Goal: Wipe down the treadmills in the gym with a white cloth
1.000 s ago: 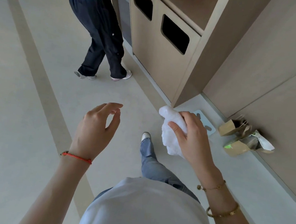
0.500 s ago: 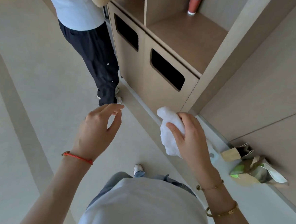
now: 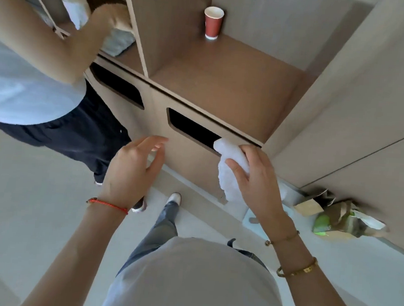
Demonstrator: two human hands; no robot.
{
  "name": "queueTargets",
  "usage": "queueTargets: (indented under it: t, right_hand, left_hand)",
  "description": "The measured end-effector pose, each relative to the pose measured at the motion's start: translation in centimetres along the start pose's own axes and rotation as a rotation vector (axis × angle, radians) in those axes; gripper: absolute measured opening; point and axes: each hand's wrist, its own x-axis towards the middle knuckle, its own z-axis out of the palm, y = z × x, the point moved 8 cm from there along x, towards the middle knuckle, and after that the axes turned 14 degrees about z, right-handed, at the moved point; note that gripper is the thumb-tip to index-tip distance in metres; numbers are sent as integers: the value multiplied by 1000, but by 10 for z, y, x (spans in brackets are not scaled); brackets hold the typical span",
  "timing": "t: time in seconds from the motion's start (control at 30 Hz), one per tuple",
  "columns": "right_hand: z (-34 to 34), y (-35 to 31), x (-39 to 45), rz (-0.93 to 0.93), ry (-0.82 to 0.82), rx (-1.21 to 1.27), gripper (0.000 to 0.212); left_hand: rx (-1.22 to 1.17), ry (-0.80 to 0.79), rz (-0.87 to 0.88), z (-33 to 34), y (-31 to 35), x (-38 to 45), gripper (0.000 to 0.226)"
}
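Observation:
My right hand [image 3: 254,182] grips a crumpled white cloth [image 3: 231,164], held just in front of the right-hand dark slot [image 3: 193,128] of a wooden bin cabinet [image 3: 190,166]. The cloth's top end reaches the slot's lower right corner. My left hand [image 3: 133,169] hovers to the left of it, fingers loosely curved and holding nothing. No treadmill is in view.
Another person [image 3: 34,76] stands close on the left, reaching into a shelf with a white cloth [image 3: 72,2]. A red paper cup [image 3: 213,22] stands on the cabinet's shelf. Paper bags [image 3: 335,214] and a pale blue scale [image 3: 255,223] lie on the floor at the right, by the wall panels.
I have stepped closer to the cabinet and the view has tilted up. My right hand with the cloth has come up to the right-hand slot. The other person has moved nearer on the left.

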Motion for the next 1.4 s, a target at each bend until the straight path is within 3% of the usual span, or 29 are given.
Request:
queueTargets:
  t: [0.4,0.8,1.03,1.4]
  right_hand:
    - [37,-46,146,193,266,-119,31]
    - [55,-37,249,206,345,-356,37]
    - [88,3,267,330,178,-445,43]
    - [35,-6,214,347,280,-284,36]
  left_hand:
    - [-98,-225,276,41,-100,182,25]
    - [-109,-311,291,91,-133,255,27]
    - [-113,-395,282,110,-133,268,27]
    - [-127,-351,309,103,-127,272,24]
